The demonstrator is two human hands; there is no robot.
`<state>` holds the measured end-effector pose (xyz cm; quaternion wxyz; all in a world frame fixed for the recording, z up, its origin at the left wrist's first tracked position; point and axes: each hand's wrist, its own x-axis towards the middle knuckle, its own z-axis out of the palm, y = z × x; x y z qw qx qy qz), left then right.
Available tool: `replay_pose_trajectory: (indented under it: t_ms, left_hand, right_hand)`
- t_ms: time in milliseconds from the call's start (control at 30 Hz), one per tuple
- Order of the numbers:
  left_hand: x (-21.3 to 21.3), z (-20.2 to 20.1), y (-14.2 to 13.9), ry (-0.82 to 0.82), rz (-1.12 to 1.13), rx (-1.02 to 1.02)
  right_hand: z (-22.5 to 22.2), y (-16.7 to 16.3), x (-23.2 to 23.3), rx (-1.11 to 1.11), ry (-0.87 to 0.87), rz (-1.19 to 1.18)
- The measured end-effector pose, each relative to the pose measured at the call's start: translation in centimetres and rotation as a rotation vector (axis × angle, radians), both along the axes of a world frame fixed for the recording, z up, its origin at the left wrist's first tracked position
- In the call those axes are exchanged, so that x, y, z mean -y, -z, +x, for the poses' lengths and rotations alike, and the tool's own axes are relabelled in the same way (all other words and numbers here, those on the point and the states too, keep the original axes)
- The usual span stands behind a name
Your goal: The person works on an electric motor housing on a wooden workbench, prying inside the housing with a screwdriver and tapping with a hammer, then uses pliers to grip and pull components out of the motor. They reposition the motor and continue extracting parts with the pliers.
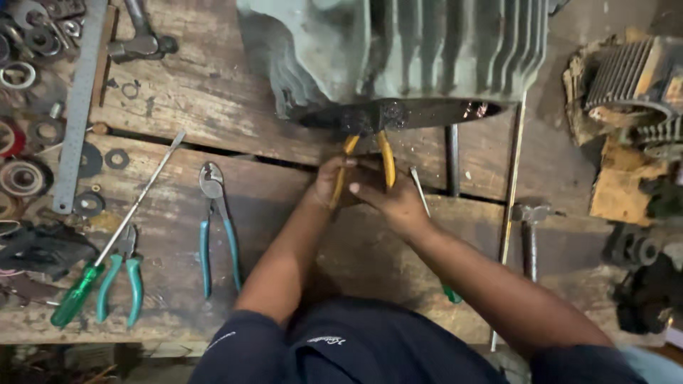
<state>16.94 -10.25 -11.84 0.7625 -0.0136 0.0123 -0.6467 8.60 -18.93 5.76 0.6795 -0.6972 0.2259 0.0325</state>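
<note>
The yellow-handled pliers (366, 160) are held at the lower edge of the finned motor housing (427, 57), so the tip can reach inside. The fingers of the left hand (334, 185) and right hand (388, 199) are clamped on the handles, above the wooden counter (213, 99).

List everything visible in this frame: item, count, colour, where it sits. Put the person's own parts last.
Finned motor housing: 1, grey-green, top centre of bench.
Yellow-handled pliers: 1, held in both hands, nose at the housing's lower edge.
Teal-handled cutters: 1, left of the arms.
Teal-handled pliers: 1, lower left.
Green-handled screwdriver: 1, long shaft, lower left.
Steel ruler: 1, grey, upper left.
Washers and rings: many, dark and red, far left.
Hammers: 2, steel, one at top left, one right of the arms.
Finned scrap part: 1, rusty, upper right.
Wooden bench: 1, worn brown.
Left hand; right hand: on the pliers' handles.
</note>
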Motion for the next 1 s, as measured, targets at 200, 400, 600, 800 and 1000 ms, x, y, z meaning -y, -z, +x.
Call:
replay_pose_trajectory:
  t_ms: [200, 400, 600, 800, 1000]
  left_hand:
    - [-0.5, 0.3, -0.6, -0.025, 0.099, 0.038]
    - [-0.7, 0.6, -1.7, -0.029, 0.285, 0.129]
    - [-0.2, 0.9, -1.3, -0.059, 0.152, 0.095]
    - [-0.3, 1.4, -1.8, -0.062, 0.106, 0.146]
    - [-0.1, 0.9, -1.2, -0.064, 0.061, 0.174]
  right_hand:
    - [0.3, 0.8, -0.8, 0.036, 0.035, -0.142]
    - [-0.1, 2.0, -1.0, 0.085, 0.046, -0.333]
    - [0.0, 2.1, -1.3, 0.111, 0.011, -0.338]
    - [0.4, 1.8, -1.8, 0.103, 0.05, -0.369]
    - [0.3, 2.1, -1.8, 0.128, 0.037, -0.383]
